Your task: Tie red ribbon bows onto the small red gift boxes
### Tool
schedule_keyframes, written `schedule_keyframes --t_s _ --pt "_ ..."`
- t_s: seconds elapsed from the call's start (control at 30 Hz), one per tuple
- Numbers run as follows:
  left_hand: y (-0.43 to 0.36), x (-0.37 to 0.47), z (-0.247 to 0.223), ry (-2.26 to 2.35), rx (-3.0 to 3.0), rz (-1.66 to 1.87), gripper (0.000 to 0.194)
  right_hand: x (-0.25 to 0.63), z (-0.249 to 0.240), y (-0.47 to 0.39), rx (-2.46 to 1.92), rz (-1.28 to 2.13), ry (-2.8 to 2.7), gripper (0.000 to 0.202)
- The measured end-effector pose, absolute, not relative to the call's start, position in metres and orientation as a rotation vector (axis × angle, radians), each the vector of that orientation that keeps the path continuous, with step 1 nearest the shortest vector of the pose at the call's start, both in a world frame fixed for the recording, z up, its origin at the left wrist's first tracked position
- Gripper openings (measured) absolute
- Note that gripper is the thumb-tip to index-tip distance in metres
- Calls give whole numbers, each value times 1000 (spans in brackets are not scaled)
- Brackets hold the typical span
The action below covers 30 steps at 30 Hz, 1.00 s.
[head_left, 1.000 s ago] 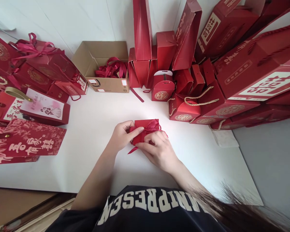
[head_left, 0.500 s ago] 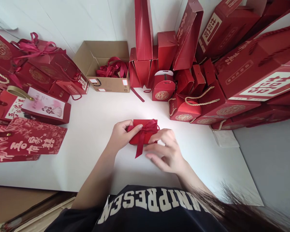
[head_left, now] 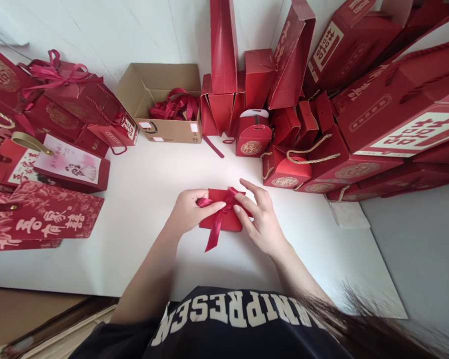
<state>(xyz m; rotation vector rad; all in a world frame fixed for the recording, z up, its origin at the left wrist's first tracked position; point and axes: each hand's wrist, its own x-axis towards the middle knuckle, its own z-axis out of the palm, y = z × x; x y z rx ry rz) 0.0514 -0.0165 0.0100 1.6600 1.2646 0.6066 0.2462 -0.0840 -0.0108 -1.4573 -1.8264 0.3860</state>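
Note:
A small red gift box (head_left: 230,221) lies on the white table in front of me, with a crimson ribbon (head_left: 216,232) tied over it in a bow. One ribbon tail hangs past the box's near edge. My left hand (head_left: 190,209) pinches the bow's left side, its thumb laid along the ribbon close to the knot. On the other side, my right hand (head_left: 261,217) has its thumb and a finger closed on the bow's right part, while another finger sticks out above. Both hands partly cover the box, and the ribbon's right end is hidden.
Behind the box stands a cardboard box (head_left: 168,130) holding loose crimson ribbon (head_left: 177,105). Several red gift boxes with rope handles (head_left: 366,119) crowd the right side. More red boxes and bags (head_left: 56,212) are stacked at the left. A ribbon strip (head_left: 213,147) lies on the table (head_left: 149,169).
My right hand, blurred and lower before, has moved up onto the bow's right part. The gift box has shifted slightly toward me, and my left hand keeps its hold.

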Motion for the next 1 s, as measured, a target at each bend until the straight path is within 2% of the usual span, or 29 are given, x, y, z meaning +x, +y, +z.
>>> schedule_keyframes --t_s 0.23,0.5,0.83,1.0 --pt "-15 49 10 1242 1673 537 54 251 -15 -82 -1498 607 -1877 40" --pt "-14 47 16 1034 1470 521 45 261 -12 -81 -1303 1005 -1582 38" --pt "-15 46 15 992 1502 613 48 256 -8 -84 -1258 959 -1747 44" --pt "-12 45 13 969 1434 695 42 254 -9 -83 -1266 918 -1762 48"
